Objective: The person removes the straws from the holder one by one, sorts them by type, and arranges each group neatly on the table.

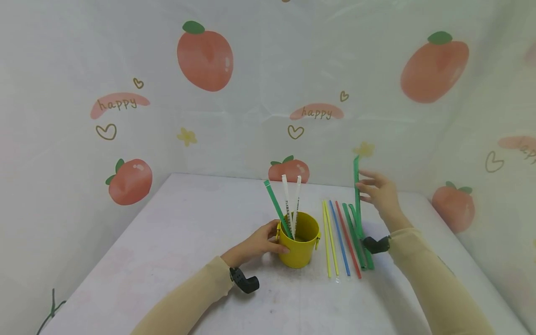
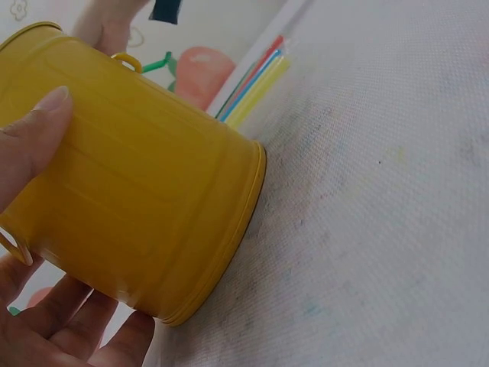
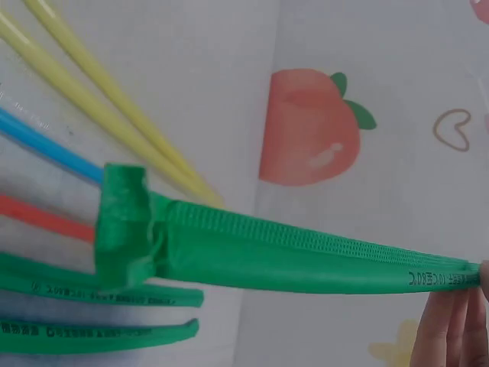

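My left hand grips the side of a small yellow bucket with handle loops, thumb and fingers on opposite sides of its wall in the left wrist view. A green paper-wrapped straw and two white-wrapped straws lean inside it. To the right, my right hand pinches another green-wrapped straw near its upper end and holds it nearly upright. Its lower end points toward the camera in the right wrist view. Beneath it lie two more green-wrapped straws, partly covered in the head view.
Beside the bucket lie two yellow straws, a blue straw and a red straw, roughly parallel. All rest on a white-covered table. A white curtain with peach prints hangs behind.
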### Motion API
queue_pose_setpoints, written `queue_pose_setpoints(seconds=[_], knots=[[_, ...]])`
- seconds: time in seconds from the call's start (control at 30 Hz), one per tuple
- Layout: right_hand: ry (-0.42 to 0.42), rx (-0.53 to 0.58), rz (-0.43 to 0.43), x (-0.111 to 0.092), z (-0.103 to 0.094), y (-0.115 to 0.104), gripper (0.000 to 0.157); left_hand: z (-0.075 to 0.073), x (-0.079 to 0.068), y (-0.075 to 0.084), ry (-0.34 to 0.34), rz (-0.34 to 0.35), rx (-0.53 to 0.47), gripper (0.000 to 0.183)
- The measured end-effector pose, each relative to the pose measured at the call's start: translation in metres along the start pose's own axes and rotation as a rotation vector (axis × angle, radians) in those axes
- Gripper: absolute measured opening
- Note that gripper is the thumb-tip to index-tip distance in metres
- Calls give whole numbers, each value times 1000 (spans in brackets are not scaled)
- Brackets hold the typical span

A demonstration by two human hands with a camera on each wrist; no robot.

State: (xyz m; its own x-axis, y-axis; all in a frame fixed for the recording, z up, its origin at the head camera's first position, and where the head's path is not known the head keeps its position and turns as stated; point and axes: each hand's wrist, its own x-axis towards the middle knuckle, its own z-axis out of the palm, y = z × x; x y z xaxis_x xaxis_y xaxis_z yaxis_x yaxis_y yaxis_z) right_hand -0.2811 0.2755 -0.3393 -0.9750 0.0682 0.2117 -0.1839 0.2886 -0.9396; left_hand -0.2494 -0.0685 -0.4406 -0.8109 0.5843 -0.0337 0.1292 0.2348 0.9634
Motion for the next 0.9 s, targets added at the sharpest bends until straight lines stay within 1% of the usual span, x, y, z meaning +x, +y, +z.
queue_pose_setpoints(seconds=[0.2,0.4,0.6,0.9], knots=[[-21,-99,33,2,-2,8,52,0,0,0,0,1,0,74],[-66,-171,76,2,-7,13,53,0,0,0,3,2,2,74],[-102,-193,105,5,-13,23,54,0,-1,1,13,-5,8,73],[-116,-231,183,4,-22,38,57,0,0,1,10,-8,-1,71]])
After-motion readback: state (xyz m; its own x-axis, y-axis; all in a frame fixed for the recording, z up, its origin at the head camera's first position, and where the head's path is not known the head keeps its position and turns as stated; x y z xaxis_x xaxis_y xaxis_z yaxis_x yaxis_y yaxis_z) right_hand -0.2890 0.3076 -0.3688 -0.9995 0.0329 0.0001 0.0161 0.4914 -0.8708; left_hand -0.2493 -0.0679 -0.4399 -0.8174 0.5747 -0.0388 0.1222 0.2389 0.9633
